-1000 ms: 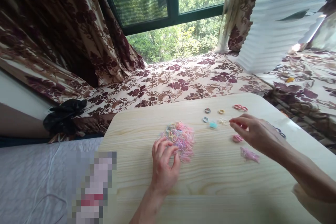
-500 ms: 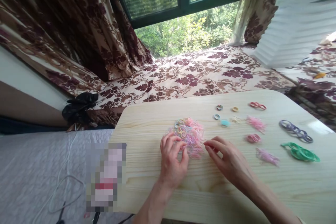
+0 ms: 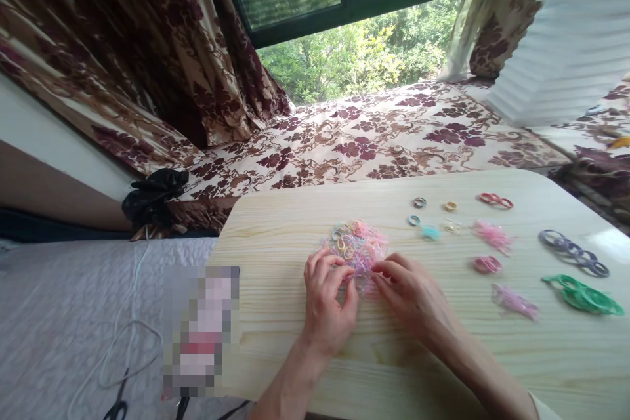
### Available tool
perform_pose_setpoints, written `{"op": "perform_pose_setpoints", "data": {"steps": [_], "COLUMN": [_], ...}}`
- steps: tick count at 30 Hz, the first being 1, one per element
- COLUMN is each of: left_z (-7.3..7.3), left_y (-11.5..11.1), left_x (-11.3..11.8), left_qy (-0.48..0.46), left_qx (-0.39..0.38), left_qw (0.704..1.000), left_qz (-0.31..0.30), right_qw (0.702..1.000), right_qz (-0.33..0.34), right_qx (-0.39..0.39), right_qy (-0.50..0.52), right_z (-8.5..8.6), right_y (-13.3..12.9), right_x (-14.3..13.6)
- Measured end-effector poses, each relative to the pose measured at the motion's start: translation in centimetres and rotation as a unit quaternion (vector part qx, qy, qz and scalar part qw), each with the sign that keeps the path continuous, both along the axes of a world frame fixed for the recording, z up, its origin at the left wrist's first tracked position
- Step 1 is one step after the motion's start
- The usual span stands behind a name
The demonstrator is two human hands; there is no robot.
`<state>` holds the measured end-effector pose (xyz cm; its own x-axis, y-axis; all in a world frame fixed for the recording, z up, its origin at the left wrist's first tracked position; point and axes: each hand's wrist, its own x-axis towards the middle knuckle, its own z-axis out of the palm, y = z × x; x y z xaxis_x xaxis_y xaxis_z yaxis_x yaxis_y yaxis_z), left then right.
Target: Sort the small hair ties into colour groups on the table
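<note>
A loose pile of small elastic hair bands (image 3: 361, 246), mostly pink and lilac with a few yellow and blue rings, lies on the pale wooden table (image 3: 275, 230). My left hand (image 3: 327, 292) rests at the pile's near left edge, fingers bent and thumb apart from them; nothing shows in it. At the near right edge, my right hand (image 3: 411, 292) has thumb and forefinger pinched together among the bands. Whatever is between those fingertips is too small to make out. Both hands partly cover the front of the pile.
Sorted bands lie to the right: a pink bunch (image 3: 493, 236), a lilac bunch (image 3: 514, 302), pink rings (image 3: 487, 264), a turquoise bunch (image 3: 430, 232), purple rings (image 3: 573, 252), green bands (image 3: 585, 295) and red rings (image 3: 495, 200). A blurred-out object (image 3: 201, 335) sits at the table's left edge.
My right hand has moved left to the pile, and its fingertips are now among the bands. My left hand stays in nearly the same place. The view has shifted slightly.
</note>
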<state>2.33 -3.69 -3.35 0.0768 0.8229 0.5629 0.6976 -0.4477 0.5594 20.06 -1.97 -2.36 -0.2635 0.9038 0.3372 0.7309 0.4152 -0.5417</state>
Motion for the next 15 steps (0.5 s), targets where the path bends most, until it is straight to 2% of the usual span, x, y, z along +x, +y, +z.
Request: {"op": "perform_pose_setpoints", "data": {"steps": [8,15], "left_z": [0.03,-0.03], "left_y": [-0.03,0.06], "left_x": [-0.01,-0.03], "left_qy": [-0.002,-0.001], "left_qx": [0.0,0.009], "left_qw": [1.0,1.0], "left_qz": [0.007,0.006], "right_qw": [0.997,0.993], "right_qz": [0.003,-0.017], "right_qx": [0.04,0.084], "right_qy": [-0.062,-0.082], "right_z": [-0.84,-0.88], "right_y": [0.35,0.52], "right_x": [-0.63,-0.92]}}
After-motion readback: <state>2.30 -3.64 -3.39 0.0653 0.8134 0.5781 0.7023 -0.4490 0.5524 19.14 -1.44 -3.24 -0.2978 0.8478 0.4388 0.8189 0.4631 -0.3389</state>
